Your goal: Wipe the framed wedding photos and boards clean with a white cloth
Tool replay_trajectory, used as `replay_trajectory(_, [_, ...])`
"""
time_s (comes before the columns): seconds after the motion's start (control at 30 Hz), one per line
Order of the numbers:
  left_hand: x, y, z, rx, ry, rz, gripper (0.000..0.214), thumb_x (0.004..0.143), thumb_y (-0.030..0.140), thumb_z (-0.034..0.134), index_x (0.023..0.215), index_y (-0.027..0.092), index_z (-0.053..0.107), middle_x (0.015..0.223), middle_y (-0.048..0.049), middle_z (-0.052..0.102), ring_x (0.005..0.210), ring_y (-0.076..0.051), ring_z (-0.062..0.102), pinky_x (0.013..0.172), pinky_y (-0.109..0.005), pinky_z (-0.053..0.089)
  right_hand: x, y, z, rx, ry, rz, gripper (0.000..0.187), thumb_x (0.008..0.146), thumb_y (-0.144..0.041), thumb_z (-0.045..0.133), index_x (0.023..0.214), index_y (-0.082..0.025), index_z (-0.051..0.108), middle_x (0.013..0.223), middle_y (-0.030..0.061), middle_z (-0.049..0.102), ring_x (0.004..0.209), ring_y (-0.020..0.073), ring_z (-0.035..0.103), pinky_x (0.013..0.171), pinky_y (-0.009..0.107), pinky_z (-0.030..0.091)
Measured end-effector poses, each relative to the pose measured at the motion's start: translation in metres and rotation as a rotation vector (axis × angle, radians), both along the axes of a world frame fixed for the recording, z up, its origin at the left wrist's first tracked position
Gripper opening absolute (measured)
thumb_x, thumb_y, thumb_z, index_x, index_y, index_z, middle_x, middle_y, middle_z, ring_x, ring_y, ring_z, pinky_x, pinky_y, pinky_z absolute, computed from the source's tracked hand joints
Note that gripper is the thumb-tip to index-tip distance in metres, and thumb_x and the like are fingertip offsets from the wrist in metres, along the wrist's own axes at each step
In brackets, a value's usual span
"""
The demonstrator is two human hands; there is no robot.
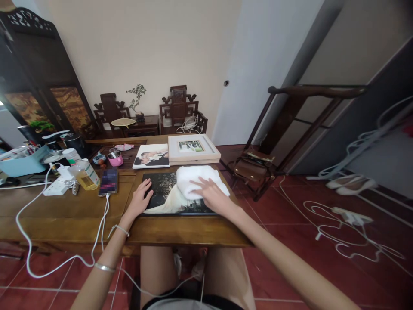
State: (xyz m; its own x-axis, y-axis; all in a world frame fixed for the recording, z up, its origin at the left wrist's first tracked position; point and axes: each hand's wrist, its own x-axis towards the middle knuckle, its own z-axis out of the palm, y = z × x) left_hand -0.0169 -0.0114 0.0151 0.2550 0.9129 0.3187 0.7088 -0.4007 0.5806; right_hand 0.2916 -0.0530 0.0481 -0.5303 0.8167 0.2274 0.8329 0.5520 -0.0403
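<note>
A dark photo panel (163, 189) with a pale flowing dress printed on it lies flat on the wooden table (180, 230). My left hand (141, 199) rests on the panel's left edge, fingers spread, holding nothing. On the panel's upper right part lies a folded white towel (214, 174). My right hand (209, 193) presses on the towel from above with its fingers stretched out and apart. The towel and my right forearm hide the right part of the picture.
Behind the panel are a framed photo (193, 148) and a white-edged picture (151, 156). Leftward stand a pink cup (115, 158), a charging phone (108, 181), a bottle of yellow liquid (85, 174) and a power strip (57, 186). A wooden chair (254, 168) holds a brown bag.
</note>
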Motion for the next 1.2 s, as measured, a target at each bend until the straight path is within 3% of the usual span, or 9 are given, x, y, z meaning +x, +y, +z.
replay_trajectory(0.17, [0.000,-0.004,0.003,-0.038,0.033,-0.015,0.046,0.092,0.037,0.039,0.134,0.020,0.045,0.147,-0.0112,0.037,0.139,-0.024,0.028,0.110,-0.054,0.023,0.008,-0.075,-0.004,-0.037,-0.033,0.084,0.072,0.055,0.009,0.039,0.111,-0.025,0.068,0.146,0.0022,0.038,0.137,0.0357,0.023,0.107,0.062,0.023])
replay_trajectory(0.27, [-0.002,-0.007,0.007,-0.094,0.051,-0.028,0.047,0.092,0.037,0.036,0.137,0.023,0.041,0.150,-0.0096,0.032,0.140,-0.025,0.023,0.109,-0.059,0.019,0.010,-0.082,-0.002,-0.051,-0.041,0.108,0.073,0.053,0.009,0.039,0.109,-0.026,0.068,0.146,-0.0001,0.038,0.137,0.0342,0.024,0.108,0.060,0.024])
replay_trajectory(0.37, [-0.003,-0.009,0.011,-0.122,0.065,-0.052,0.047,0.093,0.037,0.034,0.138,0.025,0.039,0.151,-0.0085,0.030,0.141,-0.025,0.021,0.109,-0.060,0.016,0.010,-0.052,0.001,-0.056,-0.019,0.060,0.074,0.056,0.009,0.038,0.113,-0.027,0.066,0.144,0.0002,0.042,0.136,0.0319,0.027,0.107,0.058,0.025])
replay_trajectory(0.57, [-0.002,-0.009,0.012,-0.135,0.077,-0.036,0.046,0.094,0.035,0.032,0.139,0.025,0.038,0.151,-0.0081,0.030,0.141,-0.023,0.021,0.110,-0.059,0.014,-0.001,0.040,0.012,-0.023,-0.011,-0.035,0.070,0.065,0.007,0.039,0.124,-0.023,0.060,0.137,0.0084,0.051,0.130,0.0319,0.038,0.102,0.055,0.033])
replay_trajectory(0.67, [-0.002,-0.007,0.010,-0.114,0.067,-0.039,0.046,0.094,0.033,0.033,0.138,0.024,0.039,0.151,-0.0085,0.031,0.141,-0.022,0.022,0.110,-0.058,0.016,-0.006,0.055,0.014,-0.015,-0.017,-0.062,0.069,0.066,0.007,0.039,0.126,-0.023,0.058,0.136,0.0092,0.051,0.128,0.0318,0.041,0.101,0.055,0.034])
replay_trajectory(0.77, [-0.003,-0.006,0.008,-0.103,0.061,-0.035,0.045,0.094,0.033,0.034,0.137,0.025,0.040,0.150,-0.0084,0.032,0.141,-0.023,0.023,0.110,-0.057,0.018,-0.006,0.033,0.009,-0.018,-0.016,-0.058,0.071,0.065,0.008,0.038,0.125,-0.024,0.058,0.139,0.0072,0.048,0.131,0.0320,0.037,0.103,0.057,0.031])
replay_trajectory(1.03, [-0.002,-0.007,0.007,-0.106,0.064,-0.031,0.045,0.094,0.034,0.032,0.137,0.025,0.040,0.150,-0.0084,0.032,0.140,-0.024,0.023,0.110,-0.059,0.016,0.006,-0.093,-0.011,0.015,0.048,0.080,0.066,0.055,0.009,0.039,0.105,-0.022,0.069,0.147,0.0030,0.038,0.139,0.0330,0.019,0.109,0.061,0.019])
replay_trajectory(1.1, [-0.003,-0.007,0.007,-0.107,0.064,-0.043,0.045,0.094,0.033,0.032,0.137,0.026,0.040,0.150,-0.0082,0.032,0.141,-0.024,0.022,0.110,-0.059,0.015,0.008,-0.097,-0.012,0.016,0.058,0.087,0.065,0.054,0.009,0.039,0.102,-0.022,0.070,0.146,0.0027,0.038,0.139,0.0324,0.020,0.109,0.061,0.019])
replay_trajectory(1.2, [-0.003,-0.007,0.008,-0.116,0.062,-0.046,0.045,0.093,0.034,0.033,0.138,0.027,0.039,0.151,-0.0077,0.030,0.141,-0.024,0.021,0.109,-0.060,0.015,0.009,-0.070,-0.007,-0.010,0.062,0.076,0.067,0.056,0.009,0.038,0.106,-0.024,0.069,0.143,0.0025,0.044,0.137,0.0311,0.025,0.107,0.060,0.023])
